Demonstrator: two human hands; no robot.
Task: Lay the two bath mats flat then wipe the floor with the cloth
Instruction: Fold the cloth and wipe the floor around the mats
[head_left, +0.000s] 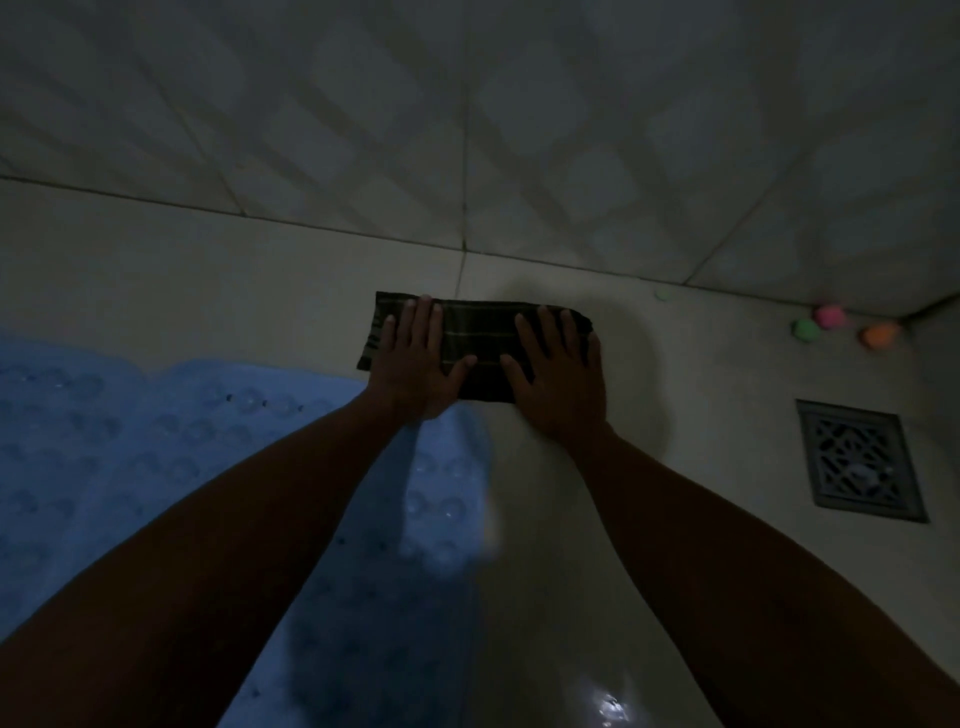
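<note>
A dark folded cloth (480, 338) with thin pale stripes lies on the light tiled floor (234, 291) near the wall. My left hand (415, 364) presses flat on its left part, fingers spread. My right hand (558, 371) presses flat on its right part, fingers spread too. A blue bath mat (130, 431) with round bumps lies flat on the floor at the left, under my left forearm; its near-right edge reaches just below the cloth. Only this one mat is in sight.
A tiled wall (467, 130) rises just beyond the cloth. A square metal floor drain (860, 460) sits at the right. Small pink (830, 314), green (805, 330) and orange (879, 335) objects lie in the far right corner. The room is dim.
</note>
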